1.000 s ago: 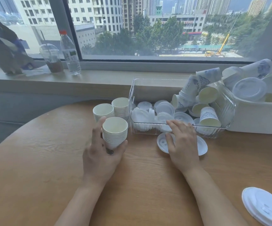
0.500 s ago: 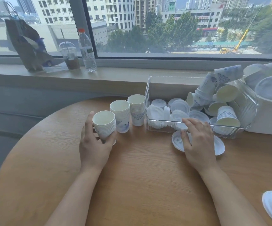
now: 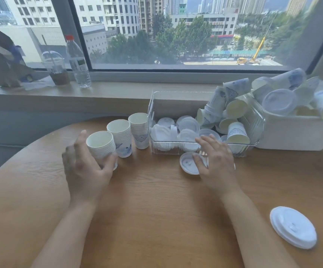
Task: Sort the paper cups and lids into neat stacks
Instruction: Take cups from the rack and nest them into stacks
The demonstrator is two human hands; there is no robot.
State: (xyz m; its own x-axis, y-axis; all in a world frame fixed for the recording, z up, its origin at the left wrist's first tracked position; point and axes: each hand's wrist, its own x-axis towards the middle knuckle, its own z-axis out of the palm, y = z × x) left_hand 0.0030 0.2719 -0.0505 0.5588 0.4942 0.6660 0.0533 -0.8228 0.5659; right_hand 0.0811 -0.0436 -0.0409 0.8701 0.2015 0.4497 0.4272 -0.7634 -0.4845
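table [image 3: 156, 219]: matt grained wood | bin [image 3: 253, 120]: clear glossy plastic | cups [image 3: 100, 146]: matt paper

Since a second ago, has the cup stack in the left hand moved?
Yes. The stack in the left hand went left, from in front of the two standing stacks to the left end of their row.

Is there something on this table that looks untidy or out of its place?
Yes. Paper cups lie tipped and jumbled at the right end of the clear plastic bin, and more spill over the white box. One lid stack sits alone near the table's right edge, far from the three upright cup stacks.
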